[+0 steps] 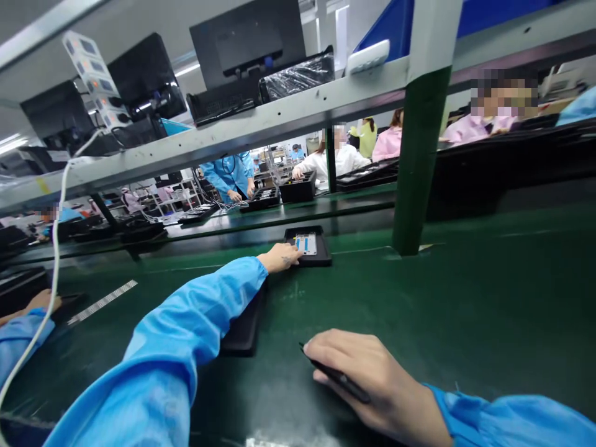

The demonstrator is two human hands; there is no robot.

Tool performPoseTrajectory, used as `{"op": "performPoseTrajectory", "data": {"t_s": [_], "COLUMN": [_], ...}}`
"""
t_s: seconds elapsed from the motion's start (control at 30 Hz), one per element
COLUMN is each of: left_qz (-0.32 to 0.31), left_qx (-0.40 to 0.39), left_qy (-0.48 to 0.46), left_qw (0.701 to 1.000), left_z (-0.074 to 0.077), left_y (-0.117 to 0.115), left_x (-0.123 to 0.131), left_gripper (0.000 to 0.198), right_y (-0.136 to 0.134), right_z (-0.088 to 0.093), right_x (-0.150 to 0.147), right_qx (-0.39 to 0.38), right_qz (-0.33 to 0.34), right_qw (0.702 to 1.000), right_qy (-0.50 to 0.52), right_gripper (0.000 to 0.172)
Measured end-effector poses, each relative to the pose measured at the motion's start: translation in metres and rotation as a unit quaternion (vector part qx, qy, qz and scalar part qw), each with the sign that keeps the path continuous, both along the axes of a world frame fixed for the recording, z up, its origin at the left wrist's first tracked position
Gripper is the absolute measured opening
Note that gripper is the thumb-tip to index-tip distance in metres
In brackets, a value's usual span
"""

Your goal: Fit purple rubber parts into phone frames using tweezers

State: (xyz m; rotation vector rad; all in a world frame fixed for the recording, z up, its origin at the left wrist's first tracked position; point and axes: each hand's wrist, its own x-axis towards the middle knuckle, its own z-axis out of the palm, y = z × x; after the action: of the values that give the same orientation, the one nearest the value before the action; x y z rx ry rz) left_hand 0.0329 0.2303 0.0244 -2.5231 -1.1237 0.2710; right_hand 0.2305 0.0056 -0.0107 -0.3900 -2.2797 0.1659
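Note:
My left hand [279, 257] reaches forward, its fingertips at the left edge of a black tray [320, 259] on the green conveyor belt [465, 298]. I cannot tell whether those fingers grip the tray. A small device with a blue-and-white label [306, 244] lies in the tray. A second black tray [244, 326] sits partly hidden under my left forearm. Near the bottom right, my right hand [379, 379] closes on a slim black tool [342, 383], whose far end is hidden by my fingers.
A co-worker's hand [44, 302] in a blue sleeve rests at the far left. A white cable [56, 248] hangs from a metal shelf [242, 133] holding monitors [246, 37]. A green post [419, 167] stands right of the tray. Other workers sit along further belts.

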Motion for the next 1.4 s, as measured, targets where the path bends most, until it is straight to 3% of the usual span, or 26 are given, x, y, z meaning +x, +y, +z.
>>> {"op": "performPoseTrajectory", "data": {"t_s": [0.1, 0.2, 0.37, 0.47, 0.6, 0.73, 0.87, 1.03, 1.23, 1.4], "left_qz": [0.017, 0.023, 0.027, 0.025, 0.064, 0.112, 0.106, 0.086, 0.084, 0.086], "left_qx": [0.001, 0.003, 0.031, 0.042, 0.041, 0.041, 0.029, 0.037, 0.050, 0.058], "left_qy": [-0.003, -0.009, -0.040, -0.059, -0.085, -0.118, -0.150, -0.172, -0.187, -0.194], "left_qw": [1.000, 1.000, 0.998, 0.997, 0.993, 0.986, 0.983, 0.981, 0.977, 0.976], "left_z": [0.003, 0.004, 0.008, 0.016, 0.017, -0.003, -0.032, -0.055, -0.057, -0.062], "left_y": [0.025, 0.037, 0.021, -0.014, -0.092, -0.175, -0.219, -0.218, -0.203, -0.198], "left_x": [0.011, 0.021, 0.010, -0.032, -0.112, -0.166, -0.179, -0.173, -0.185, -0.203], "left_gripper": [0.035, 0.035, 0.037, 0.035, 0.031, 0.035, 0.031, 0.025, 0.024, 0.025], "right_y": [0.000, 0.005, 0.029, 0.051, 0.076, 0.092, 0.099, 0.102, 0.104, 0.106], "right_z": [-0.003, -0.007, -0.011, -0.010, -0.011, -0.013, -0.014, -0.017, -0.018, -0.016], "right_x": [-0.001, 0.000, 0.010, 0.017, 0.018, 0.007, -0.011, -0.023, -0.012, -0.012], "right_qx": [-0.011, -0.025, -0.058, -0.086, -0.099, -0.096, -0.079, -0.073, -0.073, -0.075], "right_qz": [0.005, 0.009, -0.050, -0.123, -0.158, -0.179, -0.218, -0.269, -0.326, -0.329], "right_qw": [1.000, 0.999, 0.996, 0.986, 0.981, 0.978, 0.972, 0.960, 0.942, 0.941], "right_qy": [0.010, 0.020, 0.052, 0.071, 0.057, 0.047, 0.032, -0.020, -0.031, -0.024], "right_gripper": [0.020, 0.019, 0.018, 0.020, 0.028, 0.032, 0.039, 0.033, 0.025, 0.029]}}
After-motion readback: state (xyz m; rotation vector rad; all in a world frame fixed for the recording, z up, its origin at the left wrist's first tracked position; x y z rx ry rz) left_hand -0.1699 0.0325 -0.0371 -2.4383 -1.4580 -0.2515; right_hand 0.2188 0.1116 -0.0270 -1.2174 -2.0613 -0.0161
